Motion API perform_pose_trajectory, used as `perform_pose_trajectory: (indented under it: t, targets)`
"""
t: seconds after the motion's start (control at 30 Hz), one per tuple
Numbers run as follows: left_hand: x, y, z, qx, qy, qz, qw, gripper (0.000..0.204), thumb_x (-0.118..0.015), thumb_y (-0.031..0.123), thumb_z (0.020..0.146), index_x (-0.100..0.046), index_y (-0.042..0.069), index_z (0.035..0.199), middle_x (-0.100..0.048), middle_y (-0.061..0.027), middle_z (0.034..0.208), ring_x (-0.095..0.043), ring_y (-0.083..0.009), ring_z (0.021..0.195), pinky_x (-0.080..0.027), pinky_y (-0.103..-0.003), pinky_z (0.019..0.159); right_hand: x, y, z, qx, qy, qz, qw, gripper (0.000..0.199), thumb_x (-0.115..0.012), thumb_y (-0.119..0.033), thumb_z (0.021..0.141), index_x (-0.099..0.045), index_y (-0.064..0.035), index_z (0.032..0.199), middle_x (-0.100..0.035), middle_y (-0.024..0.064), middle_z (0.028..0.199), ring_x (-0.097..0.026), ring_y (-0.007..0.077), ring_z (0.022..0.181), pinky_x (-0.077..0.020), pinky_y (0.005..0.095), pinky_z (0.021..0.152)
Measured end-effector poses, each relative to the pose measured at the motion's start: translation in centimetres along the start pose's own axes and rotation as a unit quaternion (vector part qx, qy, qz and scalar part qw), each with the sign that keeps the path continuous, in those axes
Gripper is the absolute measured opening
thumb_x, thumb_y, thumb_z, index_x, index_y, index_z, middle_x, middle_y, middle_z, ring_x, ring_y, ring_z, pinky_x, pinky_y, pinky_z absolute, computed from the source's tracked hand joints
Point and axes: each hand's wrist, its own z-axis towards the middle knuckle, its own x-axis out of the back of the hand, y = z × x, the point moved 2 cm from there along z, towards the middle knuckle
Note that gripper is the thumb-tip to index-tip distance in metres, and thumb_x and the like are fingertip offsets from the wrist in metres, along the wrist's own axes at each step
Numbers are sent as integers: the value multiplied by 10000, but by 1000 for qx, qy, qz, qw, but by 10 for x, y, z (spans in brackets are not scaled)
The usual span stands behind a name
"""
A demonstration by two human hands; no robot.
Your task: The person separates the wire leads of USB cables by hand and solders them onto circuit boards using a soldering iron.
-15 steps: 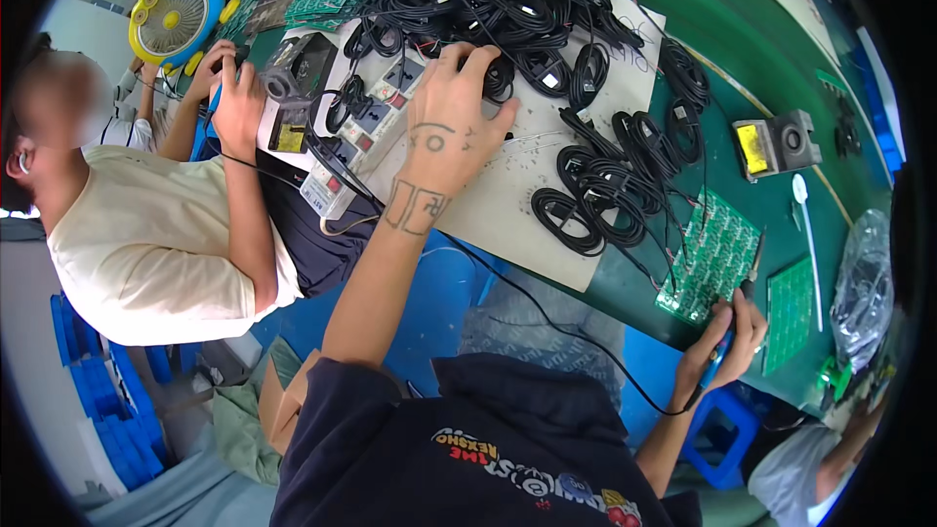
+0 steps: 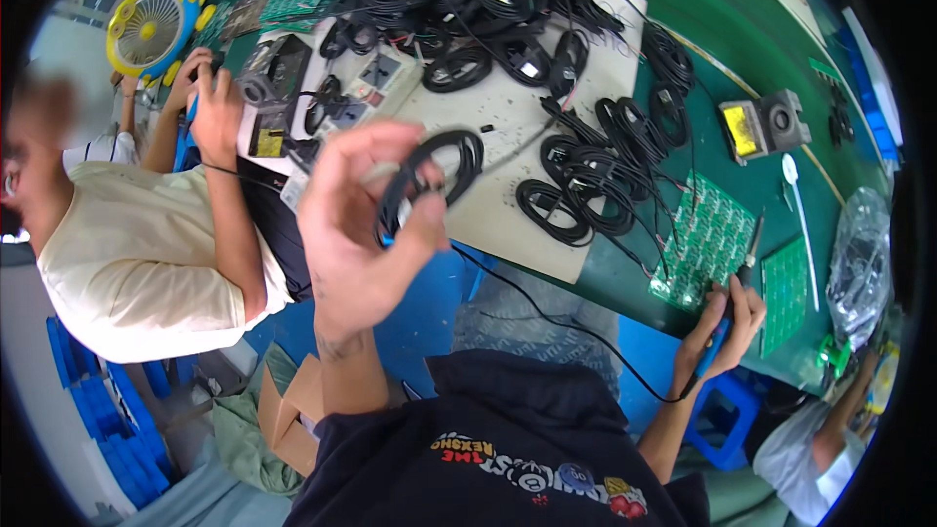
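My left hand [image 2: 351, 234], raised above the near edge of the table, grips a coiled black cable [image 2: 470, 161] between thumb and fingers. My right hand [image 2: 744, 322] holds a soldering iron [image 2: 715, 349] by its blue handle, its tip pointing up and away. Beside that tip lies a green circuit board panel [image 2: 712, 239] with wire ends of black cables over its left edge. Several cable coils [image 2: 595, 181] rest left of the panel. Farther back is a large heap of black cables [image 2: 478, 0]. Another green panel [image 2: 784, 298] lies right of the iron.
A soldering iron stand with a yellow sponge [image 2: 764, 127] is at the right, near a white long-handled brush-like stick [image 2: 802, 215] and a clear plastic bag [image 2: 859, 254]. A power strip [image 2: 381, 73] stands at the left. A co-worker [image 2: 156, 244] sits there, near a yellow-blue fan [image 2: 148, 29].
My left hand has drawn back from the cable heap toward me, now with a coiled black cable in it. My right hand stays nearly in place with the soldering iron.
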Motion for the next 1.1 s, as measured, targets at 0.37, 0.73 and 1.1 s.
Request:
perform_pose_trajectory:
  t: [0.37, 0.73, 1.1]
  targets:
    - [-51, -47, -82, 224, -238, -179, 928, 514, -575, -150, 804, -530, -20, 1300, -577, -118, 1017, -645, -173, 780, -585, -257, 664, 3, -40, 16, -70, -124, 353, 925, 185, -653, 63, 899, -593, 9, 1065, -692, 190, 927, -677, 259, 756, -559, 332, 698]
    - [-49, -60, -91, 273, -275, -178, 905, 507, -519, -157, 801, -521, -24, 1290, -608, -142, 1092, -639, -162, 739, -586, -255, 672, -4, -69, 27, -211, -203, 519, 803, 389, -666, 132, 823, -432, -74, 1055, -664, 244, 908, -659, 283, 708, -572, 343, 652]
    - [-42, -77, -95, 315, -282, -195, 885, 492, -560, -138, 803, -526, -18, 1279, -632, -148, 1139, -668, -198, 859, -584, -270, 746, -9, -70, 21, -201, -221, 612, 732, 441, -655, 212, 775, -475, -35, 1093, -692, 232, 943, -684, 261, 771, -583, 337, 695]
